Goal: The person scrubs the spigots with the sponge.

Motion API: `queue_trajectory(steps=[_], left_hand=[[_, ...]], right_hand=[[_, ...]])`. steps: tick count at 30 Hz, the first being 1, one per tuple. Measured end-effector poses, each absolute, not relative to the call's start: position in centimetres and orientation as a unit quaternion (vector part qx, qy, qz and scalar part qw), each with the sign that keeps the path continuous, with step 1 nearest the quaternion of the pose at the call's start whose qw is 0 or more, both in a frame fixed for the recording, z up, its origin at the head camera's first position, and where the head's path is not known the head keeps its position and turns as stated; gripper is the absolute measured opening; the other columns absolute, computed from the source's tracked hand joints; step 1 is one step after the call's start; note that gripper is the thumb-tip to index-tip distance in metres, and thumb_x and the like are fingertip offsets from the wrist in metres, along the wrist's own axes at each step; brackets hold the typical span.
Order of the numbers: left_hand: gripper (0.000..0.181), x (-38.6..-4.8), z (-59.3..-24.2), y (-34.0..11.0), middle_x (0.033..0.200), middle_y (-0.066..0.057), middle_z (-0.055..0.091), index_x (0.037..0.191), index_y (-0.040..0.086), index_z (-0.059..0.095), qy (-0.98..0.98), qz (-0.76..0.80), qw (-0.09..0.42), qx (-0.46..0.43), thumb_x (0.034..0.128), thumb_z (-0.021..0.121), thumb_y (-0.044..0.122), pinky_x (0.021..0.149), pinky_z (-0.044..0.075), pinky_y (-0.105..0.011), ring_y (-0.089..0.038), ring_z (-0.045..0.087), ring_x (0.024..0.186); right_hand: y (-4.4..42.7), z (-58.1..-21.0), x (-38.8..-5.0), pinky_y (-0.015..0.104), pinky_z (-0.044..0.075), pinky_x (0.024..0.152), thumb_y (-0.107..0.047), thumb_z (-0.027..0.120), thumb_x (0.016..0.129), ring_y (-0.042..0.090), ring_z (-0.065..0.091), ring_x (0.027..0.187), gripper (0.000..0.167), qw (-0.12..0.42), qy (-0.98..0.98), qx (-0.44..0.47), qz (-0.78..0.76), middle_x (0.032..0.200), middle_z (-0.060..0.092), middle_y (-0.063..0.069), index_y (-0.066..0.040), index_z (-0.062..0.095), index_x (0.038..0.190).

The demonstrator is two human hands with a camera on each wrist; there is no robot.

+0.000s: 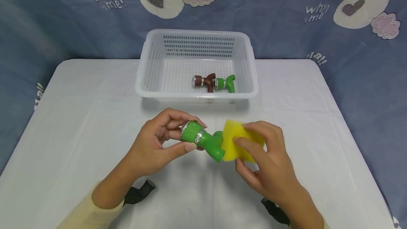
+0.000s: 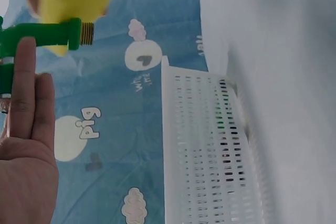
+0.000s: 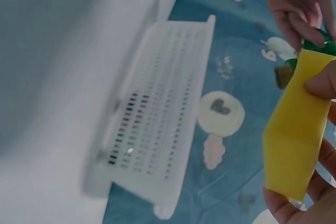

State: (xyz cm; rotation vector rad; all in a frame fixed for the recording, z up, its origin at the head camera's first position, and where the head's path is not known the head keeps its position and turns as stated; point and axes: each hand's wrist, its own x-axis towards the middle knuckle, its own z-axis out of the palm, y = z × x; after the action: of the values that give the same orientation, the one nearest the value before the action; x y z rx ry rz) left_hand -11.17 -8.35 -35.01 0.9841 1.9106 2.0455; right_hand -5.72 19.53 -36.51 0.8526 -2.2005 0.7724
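My left hand (image 1: 155,147) holds a green plastic tap (image 1: 210,144) by its ribbed, silver-ringed end, thumb in front and fingers behind. In the left wrist view a brass-coloured threaded stub (image 2: 87,33) sticks out of the tap. My right hand (image 1: 270,158) pinches a yellow sponge (image 1: 233,142) between thumb and fingers. The sponge lies against the tap's spout end in the head view. In the right wrist view the sponge (image 3: 294,140) is bent and hides part of the tap.
Behind the hands, a white perforated basket (image 1: 197,95) stands on the white-covered table (image 1: 95,116). A brown tap (image 1: 208,81) and another green tap (image 1: 229,83) lie inside it, near its front right. A blue patterned cloth (image 1: 270,10) hangs behind the table.
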Motion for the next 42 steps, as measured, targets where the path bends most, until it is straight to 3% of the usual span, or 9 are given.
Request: queue_trajectory(steps=[7, 14, 21, 28, 37, 42], left_hand=[[0.044, -11.3, -35.1, -8.7, 0.119, -0.019, 0.071, 0.124, -0.006, 0.056, 0.647, 0.697, 0.068, 0.301, 0.0861, 0.074, -0.016, 0.085, 0.062, -0.038, -0.030, 0.076, 0.096], [0.041, -11.7, -35.3, -8.6, 0.114, -0.017, 0.073, 0.117, -0.007, 0.058, 0.659, 0.696, 0.028, 0.283, 0.0819, 0.079, -0.015, 0.091, 0.060, -0.038, -0.026, 0.074, 0.100], [0.033, -11.7, -35.3, -8.5, 0.106, -0.014, 0.075, 0.112, -0.008, 0.057, 0.654, 0.703, 0.011, 0.279, 0.0861, 0.078, -0.011, 0.094, 0.059, -0.038, -0.026, 0.073, 0.109], [0.022, -11.8, -35.1, -8.6, 0.105, -0.019, 0.072, 0.112, -0.004, 0.055, 0.618, 0.743, 0.039, 0.253, 0.0936, 0.066, -0.011, 0.084, 0.062, -0.046, -0.035, 0.076, 0.082], [0.013, -12.1, -35.1, -8.3, 0.098, -0.017, 0.074, 0.105, 0.002, 0.052, 0.601, 0.769, 0.023, 0.214, 0.0999, 0.062, -0.005, 0.087, 0.060, -0.051, -0.037, 0.076, 0.075], [0.009, -12.1, -35.2, -8.2, 0.096, -0.019, 0.075, 0.104, 0.001, 0.050, 0.611, 0.768, 0.022, 0.188, 0.1023, 0.059, -0.002, 0.088, 0.060, -0.051, -0.038, 0.075, 0.072]], right_hand=[[20.1, -36.9, -5.9, 0.036, 0.038, 0.102, -0.027, 0.055, 0.102, 0.047, 0.050, 0.110, 0.030, 0.341, -0.843, 0.297, 0.292, 0.125, 0.057, 0.029, -0.002, 0.069, 0.108], [18.5, -36.4, -5.7, 0.032, 0.041, 0.103, -0.030, 0.061, 0.104, 0.041, 0.051, 0.111, 0.034, 0.349, -0.791, 0.342, 0.369, 0.121, 0.055, 0.031, 0.003, 0.066, 0.112], [18.2, -36.8, -5.8, 0.034, 0.040, 0.105, -0.028, 0.057, 0.105, 0.044, 0.052, 0.114, 0.031, 0.307, -0.820, 0.335, 0.348, 0.128, 0.057, 0.028, -0.003, 0.070, 0.116], [18.9, -37.8, -5.6, 0.035, 0.040, 0.104, -0.031, 0.053, 0.104, 0.043, 0.053, 0.116, 0.033, 0.283, -0.846, 0.310, 0.329, 0.132, 0.059, 0.023, -0.006, 0.071, 0.117], [18.3, -38.5, -5.1, 0.031, 0.042, 0.104, -0.036, 0.056, 0.106, 0.037, 0.052, 0.117, 0.038, 0.247, -0.842, 0.322, 0.355, 0.135, 0.057, 0.020, -0.004, 0.067, 0.125], [17.8, -38.4, -5.5, 0.032, 0.042, 0.102, -0.033, 0.059, 0.105, 0.037, 0.054, 0.114, 0.038, 0.256, -0.827, 0.334, 0.372, 0.132, 0.059, 0.021, -0.001, 0.067, 0.123]])
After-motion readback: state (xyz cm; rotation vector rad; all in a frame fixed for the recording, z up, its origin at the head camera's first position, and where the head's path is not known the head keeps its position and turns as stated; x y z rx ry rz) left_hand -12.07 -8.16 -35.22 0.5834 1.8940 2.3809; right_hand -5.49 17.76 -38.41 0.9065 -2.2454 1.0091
